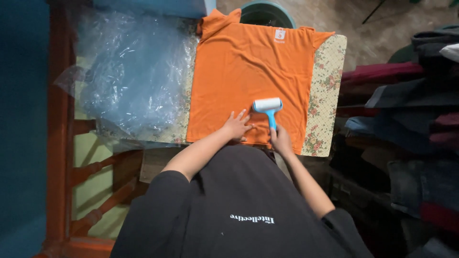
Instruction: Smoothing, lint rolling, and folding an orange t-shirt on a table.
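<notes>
An orange short-sleeved shirt (248,71) lies spread flat on a board covered in floral cloth (327,86), its collar at the far end. My left hand (236,126) rests flat on the shirt's near hem, fingers spread. My right hand (280,140) grips the blue handle of a lint roller (267,106), whose white roll lies on the shirt just beyond my hands.
A heap of clear plastic bags (134,71) lies left of the shirt. A red wooden frame (60,124) runs along the far left. A dark round bin (267,13) stands beyond the collar. Stacks of folded dark clothes (406,119) fill the right side.
</notes>
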